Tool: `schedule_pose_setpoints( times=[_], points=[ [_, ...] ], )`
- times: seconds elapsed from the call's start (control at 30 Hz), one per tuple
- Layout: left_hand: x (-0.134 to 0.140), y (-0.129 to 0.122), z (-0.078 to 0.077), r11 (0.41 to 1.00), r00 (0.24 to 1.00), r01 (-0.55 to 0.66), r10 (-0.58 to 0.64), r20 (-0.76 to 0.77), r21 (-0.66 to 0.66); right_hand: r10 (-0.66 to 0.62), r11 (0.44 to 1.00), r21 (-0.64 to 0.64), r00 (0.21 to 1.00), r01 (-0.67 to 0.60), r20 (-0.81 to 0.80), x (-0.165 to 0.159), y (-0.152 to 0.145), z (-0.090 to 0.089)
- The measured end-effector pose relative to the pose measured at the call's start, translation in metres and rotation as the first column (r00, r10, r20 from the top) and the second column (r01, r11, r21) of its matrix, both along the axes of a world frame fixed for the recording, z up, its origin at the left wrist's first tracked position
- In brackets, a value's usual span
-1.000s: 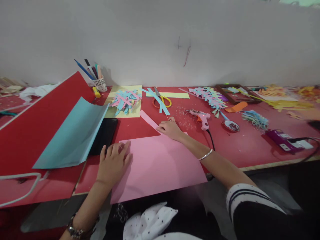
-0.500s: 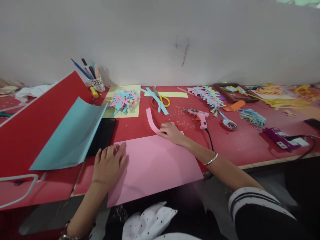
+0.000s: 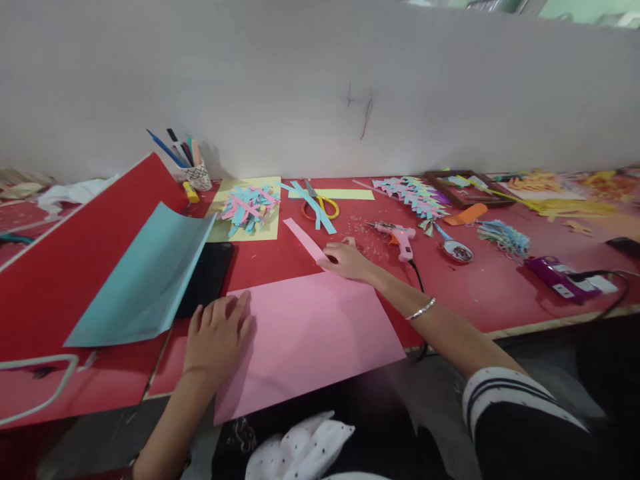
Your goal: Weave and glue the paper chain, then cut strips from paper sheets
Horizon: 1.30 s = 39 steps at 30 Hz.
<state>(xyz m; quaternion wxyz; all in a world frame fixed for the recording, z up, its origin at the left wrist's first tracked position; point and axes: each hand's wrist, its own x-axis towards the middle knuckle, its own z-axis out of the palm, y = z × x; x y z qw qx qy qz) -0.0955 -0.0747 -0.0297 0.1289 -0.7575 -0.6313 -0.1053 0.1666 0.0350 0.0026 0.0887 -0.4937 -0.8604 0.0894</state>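
A large pink paper sheet (image 3: 310, 340) lies at the front edge of the red table. On its left edge rests my left hand (image 3: 217, 337), fingers spread and palm down. Near the sheet's far edge, my right hand (image 3: 347, 259) pinches the near end of a narrow pink paper strip (image 3: 303, 238). The strip points away to the left, toward the scissors (image 3: 320, 208) with yellow and orange handles. Light-blue paper strips (image 3: 320, 212) lie across the scissors. My right fingertips partly hide the strip's near end.
A pink glue gun (image 3: 397, 239) lies right of my right hand, its cord running to the front edge. Cut strips (image 3: 250, 208) are heaped on yellow paper. Blue paper (image 3: 145, 280) leans at left beside a black phone-like slab (image 3: 207, 277). A purple power strip (image 3: 563, 279) sits at right.
My right hand has shifted slightly right, and the pink strip has straightened from a curve, now slanting to the left. My left hand stays on the sheet. The view has tilted slightly.
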Motion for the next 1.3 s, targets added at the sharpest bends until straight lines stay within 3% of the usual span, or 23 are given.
schedule_pose_setpoints(
  times=[0.13,0.23,0.37,0.63,0.93,1.3],
  points=[
    [0.000,-0.001,0.000,1.000,1.000,-0.021,0.022,0.009,-0.023,0.037,0.997,0.070,0.999,-0.037,0.007,0.004,-0.015,0.002],
    [-0.001,-0.001,0.000,0.999,1.000,-0.020,0.020,-0.002,-0.034,0.037,0.999,0.029,0.999,-0.038,0.038,0.008,-0.018,0.001],
    [-0.003,-0.001,-0.001,0.999,1.000,-0.015,0.014,-0.023,-0.032,0.033,0.999,-0.026,0.999,-0.033,0.028,0.012,-0.010,-0.003],
    [-0.002,-0.001,0.000,0.999,0.998,-0.039,0.038,-0.059,-0.015,-0.012,0.999,0.044,1.000,0.012,-0.006,0.019,0.006,-0.008],
    [-0.001,-0.001,0.005,0.995,0.999,-0.041,0.040,-0.020,-0.091,0.105,0.991,0.083,0.994,-0.103,-0.015,0.035,-0.004,-0.012],
    [-0.001,-0.002,0.007,0.994,0.998,-0.045,0.040,-0.056,-0.104,0.087,0.992,0.093,0.994,-0.080,-0.067,0.043,0.012,-0.016]
  ],
)
